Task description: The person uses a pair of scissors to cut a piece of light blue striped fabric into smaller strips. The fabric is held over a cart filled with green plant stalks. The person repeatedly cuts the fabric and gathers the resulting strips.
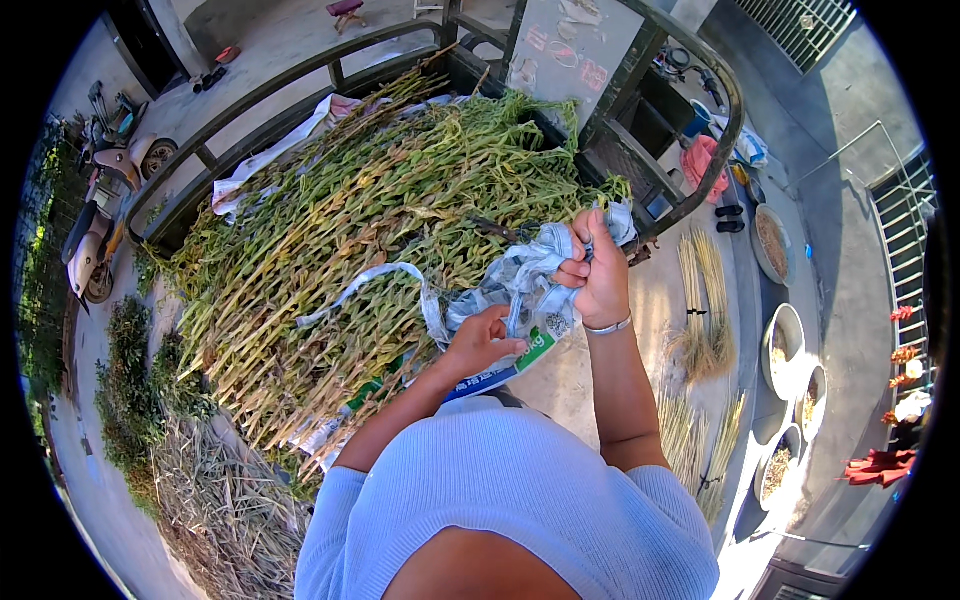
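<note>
My right hand (600,272) is closed round a tangled bunch of pale blue-grey cloth strips (535,262), its fist raised over the edge of the plant heap. Lower and to the left, my left hand (478,345) has its thumb and fingers apart beside the hanging part of the bunch. One loose strip (375,272) curls leftward across the stalks. Under both hands is a heap of cut green and brown plant stalks (350,220) lying in a railed cart bed. A printed plastic sack (490,378) in white, green and blue shows below my left hand.
Metal rails (290,92) and a grey board (570,60) border the cart's far side. Straw brooms (705,300) and round pans (783,350) stand on the ground to the right. A scooter (97,240) is at left, dry leaves (225,500) at lower left.
</note>
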Demonstrator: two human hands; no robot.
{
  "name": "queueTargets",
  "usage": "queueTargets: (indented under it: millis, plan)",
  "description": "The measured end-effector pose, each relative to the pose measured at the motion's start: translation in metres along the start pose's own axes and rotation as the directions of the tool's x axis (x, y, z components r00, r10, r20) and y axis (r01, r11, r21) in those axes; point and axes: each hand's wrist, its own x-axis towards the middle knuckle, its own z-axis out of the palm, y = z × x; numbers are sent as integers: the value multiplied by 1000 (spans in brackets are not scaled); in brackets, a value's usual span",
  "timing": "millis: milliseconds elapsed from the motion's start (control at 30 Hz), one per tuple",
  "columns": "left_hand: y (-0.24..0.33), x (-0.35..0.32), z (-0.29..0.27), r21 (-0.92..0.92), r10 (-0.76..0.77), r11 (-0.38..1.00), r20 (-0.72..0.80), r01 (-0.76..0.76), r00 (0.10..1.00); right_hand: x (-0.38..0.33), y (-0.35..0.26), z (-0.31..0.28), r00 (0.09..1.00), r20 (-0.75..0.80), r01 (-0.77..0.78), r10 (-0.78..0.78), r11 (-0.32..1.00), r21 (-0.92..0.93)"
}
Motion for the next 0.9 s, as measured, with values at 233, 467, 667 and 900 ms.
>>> queueTargets:
  millis: [233,467,667,900]
  plan:
    - [15,-24,-12,-131,277,943,-195,-304,941,41,4,-40,898,-370,218,-236,972,-90]
    - [108,6,14,-29,561,823,187,-567,806,133,60,-73,586,58,247,-808,110,-963]
    - [130,-32,2,195,545,794,191,-576,816,155,-5,-159,600,84,-89,-795,-170,-981]
    - [107,-175,-156,-260,163,898,-553,-354,817,88,-98,-280,476,-127,-487,-870,-141,-862]
